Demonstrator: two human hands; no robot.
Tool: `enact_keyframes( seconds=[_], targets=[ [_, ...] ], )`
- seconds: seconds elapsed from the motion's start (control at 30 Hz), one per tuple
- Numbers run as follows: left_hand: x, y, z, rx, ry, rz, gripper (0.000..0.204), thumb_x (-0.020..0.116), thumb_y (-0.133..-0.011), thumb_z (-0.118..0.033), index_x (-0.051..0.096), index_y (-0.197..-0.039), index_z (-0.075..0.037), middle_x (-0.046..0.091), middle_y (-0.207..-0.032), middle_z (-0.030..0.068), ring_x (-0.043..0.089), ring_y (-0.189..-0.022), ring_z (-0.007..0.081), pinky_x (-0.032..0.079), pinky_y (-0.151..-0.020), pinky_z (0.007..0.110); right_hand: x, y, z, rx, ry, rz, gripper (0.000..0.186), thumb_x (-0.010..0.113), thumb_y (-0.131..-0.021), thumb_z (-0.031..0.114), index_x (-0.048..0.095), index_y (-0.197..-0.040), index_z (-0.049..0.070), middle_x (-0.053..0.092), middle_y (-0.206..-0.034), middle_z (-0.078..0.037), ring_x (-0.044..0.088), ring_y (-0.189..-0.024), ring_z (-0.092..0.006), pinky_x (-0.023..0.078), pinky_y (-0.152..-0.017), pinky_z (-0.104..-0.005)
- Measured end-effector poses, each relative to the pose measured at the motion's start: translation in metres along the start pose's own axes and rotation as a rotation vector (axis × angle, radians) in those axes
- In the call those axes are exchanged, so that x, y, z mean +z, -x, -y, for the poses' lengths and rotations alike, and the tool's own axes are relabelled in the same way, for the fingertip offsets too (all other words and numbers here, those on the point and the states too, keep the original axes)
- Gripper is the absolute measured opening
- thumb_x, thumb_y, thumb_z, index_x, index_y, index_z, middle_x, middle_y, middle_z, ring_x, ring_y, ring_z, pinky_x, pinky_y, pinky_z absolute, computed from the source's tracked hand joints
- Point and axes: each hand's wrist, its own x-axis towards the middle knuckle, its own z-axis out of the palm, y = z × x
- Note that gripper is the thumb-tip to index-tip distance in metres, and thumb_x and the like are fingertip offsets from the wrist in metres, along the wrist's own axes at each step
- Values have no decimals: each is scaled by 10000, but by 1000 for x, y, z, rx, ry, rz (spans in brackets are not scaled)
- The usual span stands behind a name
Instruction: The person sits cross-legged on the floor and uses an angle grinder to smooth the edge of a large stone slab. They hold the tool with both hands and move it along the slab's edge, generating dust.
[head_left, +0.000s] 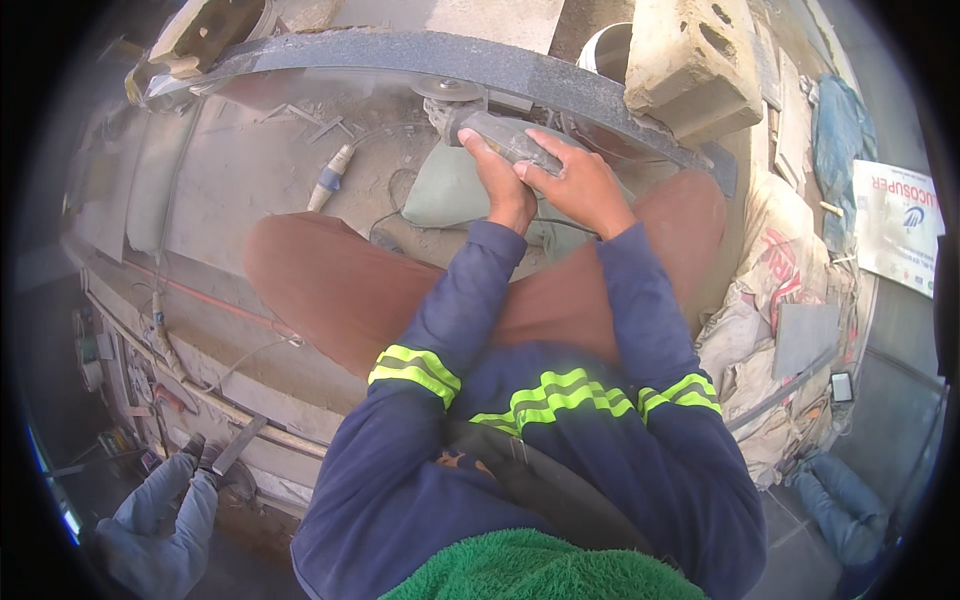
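Note:
Both of my hands grip a dusty grey angle grinder (pixel 510 137) above my crossed legs. My left hand (pixel 497 180) wraps its near side, close to the gear head. Farther back on the body, my right hand (pixel 580 185) closes round it from the right. The round disc (pixel 449 90) at the grinder's head lies against or just beside the near edge of a long grey stone slab (pixel 400 52); whether it touches, I cannot tell. Under the grinder rests a pale green cushion or sack (pixel 440 190).
A holed concrete block (pixel 690 65) sits on the slab's right end, another block (pixel 205 35) at its left. A cable connector (pixel 330 178) lies on the dusty floor. Sacks (pixel 775 245) are piled at right. Other people's legs show at lower left (pixel 165 525) and lower right (pixel 840 505).

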Motion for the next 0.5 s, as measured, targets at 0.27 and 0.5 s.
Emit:
enact_keyframes(
  seconds=[0.27,0.5],
  targets=[
    [2,4,4,20,-18,-9,853,304,-1167,-747,552,-1530,-17,662,-1456,126,661,-1308,288,528,-1129,422,0,3,-3,-11,-24,-34,784,793,-919,597,693,-1577,183,801,-879,-213,809,-934,-378,614,-884,-464],
    [5,5,8,11,-34,-44,876,320,-1153,-768,558,-1522,-9,673,-1429,127,679,-1272,281,542,-1102,418,-7,7,-3,9,-30,-12,742,808,-952,546,692,-1574,160,836,-1214,-228,777,-906,-319,615,-914,-427]
  ],
)
